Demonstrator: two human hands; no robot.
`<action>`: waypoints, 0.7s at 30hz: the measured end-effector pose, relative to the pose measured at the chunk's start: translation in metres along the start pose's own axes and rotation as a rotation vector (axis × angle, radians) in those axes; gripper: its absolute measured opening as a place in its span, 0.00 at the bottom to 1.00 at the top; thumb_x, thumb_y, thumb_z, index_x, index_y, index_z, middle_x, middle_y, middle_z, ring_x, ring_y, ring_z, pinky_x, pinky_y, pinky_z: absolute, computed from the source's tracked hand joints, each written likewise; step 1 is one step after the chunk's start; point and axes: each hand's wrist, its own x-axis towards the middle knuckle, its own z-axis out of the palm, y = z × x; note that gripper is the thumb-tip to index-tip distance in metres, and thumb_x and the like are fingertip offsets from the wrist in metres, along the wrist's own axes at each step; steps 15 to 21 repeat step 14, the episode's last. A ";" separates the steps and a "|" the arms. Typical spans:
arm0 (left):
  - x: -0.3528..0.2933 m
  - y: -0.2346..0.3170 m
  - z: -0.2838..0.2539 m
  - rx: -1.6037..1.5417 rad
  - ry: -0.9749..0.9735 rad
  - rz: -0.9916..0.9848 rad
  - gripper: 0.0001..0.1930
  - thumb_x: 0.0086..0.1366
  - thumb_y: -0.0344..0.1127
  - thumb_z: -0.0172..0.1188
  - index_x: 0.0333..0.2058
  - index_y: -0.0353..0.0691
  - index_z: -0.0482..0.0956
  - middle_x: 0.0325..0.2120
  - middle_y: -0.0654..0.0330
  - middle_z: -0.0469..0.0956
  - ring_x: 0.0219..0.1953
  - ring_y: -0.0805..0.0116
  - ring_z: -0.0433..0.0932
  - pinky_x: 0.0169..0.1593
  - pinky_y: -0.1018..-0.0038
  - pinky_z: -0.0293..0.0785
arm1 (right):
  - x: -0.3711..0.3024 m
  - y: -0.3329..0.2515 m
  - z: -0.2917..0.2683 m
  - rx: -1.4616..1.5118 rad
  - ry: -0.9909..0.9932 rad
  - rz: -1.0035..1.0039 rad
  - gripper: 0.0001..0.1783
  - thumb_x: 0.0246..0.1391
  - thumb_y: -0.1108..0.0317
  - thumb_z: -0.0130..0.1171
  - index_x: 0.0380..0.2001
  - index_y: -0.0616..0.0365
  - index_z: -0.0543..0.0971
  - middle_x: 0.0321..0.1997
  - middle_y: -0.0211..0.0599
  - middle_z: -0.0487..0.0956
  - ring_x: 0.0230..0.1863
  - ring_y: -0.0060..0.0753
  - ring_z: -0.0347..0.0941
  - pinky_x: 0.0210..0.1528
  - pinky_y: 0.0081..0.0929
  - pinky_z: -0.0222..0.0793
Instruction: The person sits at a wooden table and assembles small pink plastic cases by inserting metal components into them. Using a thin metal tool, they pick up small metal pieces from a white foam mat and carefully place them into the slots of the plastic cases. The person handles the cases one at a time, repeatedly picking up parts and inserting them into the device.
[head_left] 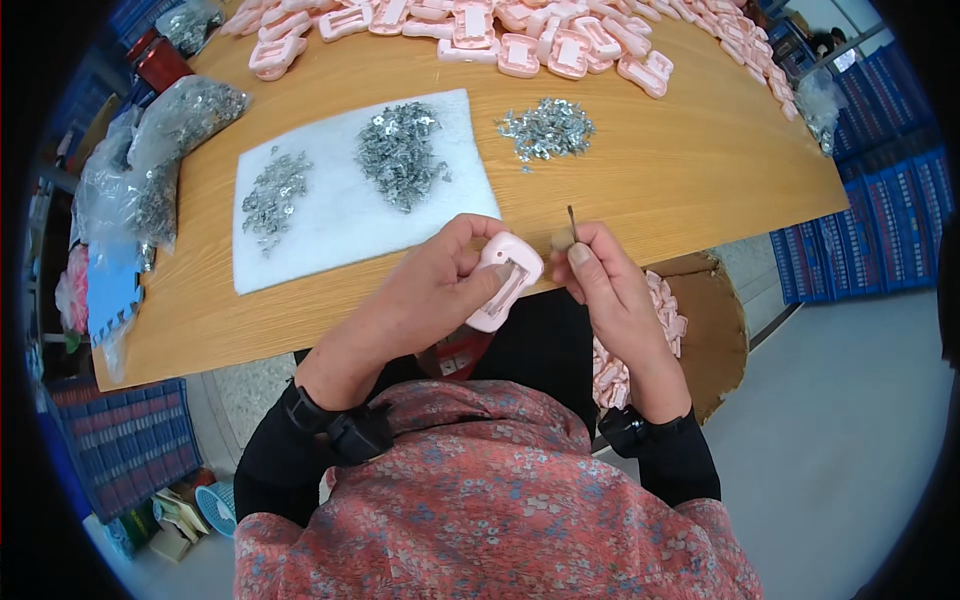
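Observation:
My left hand [415,290] grips a pale pink plastic housing [522,258] by its edges, just past the table's near edge. A long slot in the housing faces up, with the thumb resting at its side. To the right, my right hand [612,285] pinches a thin dark metal tool [571,214] between thumb and fingers, its tip pointing up; the rest of the tool is hidden in the hand. A small gap separates it from the housing. Beyond both hands, a white foam sheet [330,215] carries two piles of small metal parts [402,155].
Another pile of metal parts [548,128] lies on the wooden table [690,165]. Many pink housings [570,52] are heaped along the far side. Clear bags of metal parts [185,125] sit at the left edge. A cardboard box [728,330] of pink pieces stands below right.

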 end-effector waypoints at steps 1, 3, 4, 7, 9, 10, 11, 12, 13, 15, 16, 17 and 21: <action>0.002 -0.004 -0.001 0.008 0.043 0.001 0.24 0.70 0.28 0.53 0.62 0.34 0.60 0.38 0.58 0.81 0.39 0.75 0.79 0.43 0.77 0.77 | -0.001 -0.002 0.000 -0.049 -0.018 0.024 0.11 0.69 0.66 0.47 0.47 0.61 0.72 0.31 0.29 0.76 0.32 0.21 0.73 0.38 0.22 0.70; 0.002 -0.007 -0.004 -0.030 0.107 0.004 0.24 0.70 0.28 0.54 0.62 0.34 0.60 0.37 0.58 0.81 0.39 0.74 0.80 0.43 0.77 0.77 | -0.002 -0.012 0.003 -0.146 -0.052 0.070 0.11 0.68 0.67 0.49 0.48 0.60 0.73 0.28 0.31 0.77 0.29 0.27 0.74 0.35 0.25 0.71; 0.004 -0.007 -0.005 -0.076 0.124 0.009 0.25 0.70 0.27 0.54 0.63 0.34 0.59 0.37 0.58 0.81 0.38 0.74 0.80 0.43 0.76 0.77 | -0.003 -0.017 0.005 -0.240 -0.034 0.058 0.11 0.67 0.67 0.50 0.48 0.59 0.73 0.27 0.34 0.77 0.28 0.31 0.75 0.34 0.27 0.72; 0.007 -0.015 -0.009 -0.153 0.145 0.013 0.26 0.69 0.27 0.55 0.63 0.35 0.59 0.38 0.57 0.81 0.39 0.74 0.80 0.43 0.76 0.78 | -0.001 -0.021 0.016 -0.492 0.014 -0.039 0.11 0.63 0.70 0.54 0.48 0.56 0.75 0.27 0.41 0.78 0.27 0.42 0.78 0.32 0.33 0.73; 0.009 -0.016 -0.010 -0.195 0.147 0.013 0.27 0.69 0.27 0.55 0.64 0.35 0.58 0.39 0.57 0.81 0.39 0.73 0.80 0.43 0.76 0.78 | 0.000 -0.015 0.020 -0.623 0.038 -0.188 0.12 0.61 0.71 0.57 0.48 0.54 0.76 0.29 0.44 0.79 0.30 0.48 0.79 0.32 0.36 0.73; 0.009 -0.014 -0.009 -0.221 0.146 0.013 0.28 0.69 0.27 0.55 0.64 0.35 0.58 0.39 0.56 0.81 0.39 0.73 0.81 0.43 0.76 0.78 | 0.002 -0.013 0.021 -0.663 0.041 -0.261 0.13 0.60 0.71 0.57 0.48 0.54 0.76 0.30 0.44 0.79 0.31 0.49 0.79 0.32 0.37 0.74; 0.009 -0.014 -0.008 -0.247 0.145 0.013 0.28 0.69 0.28 0.55 0.65 0.36 0.57 0.39 0.56 0.81 0.40 0.73 0.81 0.43 0.76 0.78 | 0.005 -0.010 0.021 -0.703 0.043 -0.334 0.13 0.60 0.72 0.57 0.48 0.54 0.76 0.30 0.44 0.80 0.31 0.50 0.79 0.33 0.38 0.74; 0.010 -0.015 -0.009 -0.246 0.146 0.011 0.28 0.69 0.28 0.56 0.65 0.36 0.57 0.40 0.56 0.81 0.40 0.73 0.81 0.44 0.76 0.78 | 0.006 -0.008 0.021 -0.741 0.046 -0.407 0.14 0.59 0.72 0.58 0.49 0.54 0.76 0.31 0.44 0.80 0.32 0.51 0.79 0.34 0.39 0.74; 0.011 -0.016 -0.009 -0.245 0.149 0.009 0.28 0.69 0.27 0.56 0.65 0.36 0.57 0.40 0.55 0.81 0.40 0.73 0.81 0.44 0.76 0.78 | 0.006 -0.010 0.021 -0.805 0.009 -0.353 0.14 0.60 0.72 0.58 0.49 0.55 0.75 0.33 0.47 0.81 0.33 0.45 0.80 0.35 0.36 0.75; 0.011 -0.018 -0.011 -0.245 0.152 0.006 0.28 0.69 0.27 0.56 0.65 0.36 0.57 0.41 0.55 0.81 0.40 0.73 0.81 0.44 0.76 0.78 | 0.005 -0.015 0.020 -0.867 -0.027 -0.298 0.15 0.60 0.71 0.59 0.50 0.57 0.75 0.35 0.50 0.81 0.34 0.40 0.82 0.37 0.33 0.76; 0.011 -0.018 -0.011 -0.245 0.152 0.006 0.28 0.69 0.27 0.56 0.65 0.36 0.57 0.41 0.55 0.81 0.40 0.73 0.81 0.44 0.76 0.78 | 0.005 -0.015 0.020 -0.867 -0.027 -0.298 0.15 0.60 0.71 0.59 0.50 0.57 0.75 0.35 0.50 0.81 0.34 0.40 0.82 0.37 0.33 0.76; 0.011 -0.018 -0.011 -0.245 0.152 0.006 0.28 0.69 0.27 0.56 0.65 0.36 0.57 0.41 0.55 0.81 0.40 0.73 0.81 0.44 0.76 0.78 | 0.005 -0.015 0.020 -0.867 -0.027 -0.298 0.15 0.60 0.71 0.59 0.50 0.57 0.75 0.35 0.50 0.81 0.34 0.40 0.82 0.37 0.33 0.76; 0.011 -0.018 -0.011 -0.245 0.152 0.006 0.28 0.69 0.27 0.56 0.65 0.36 0.57 0.41 0.55 0.81 0.40 0.73 0.81 0.44 0.76 0.78 | 0.005 -0.015 0.020 -0.867 -0.027 -0.298 0.15 0.60 0.71 0.59 0.50 0.57 0.75 0.35 0.50 0.81 0.34 0.40 0.82 0.37 0.33 0.76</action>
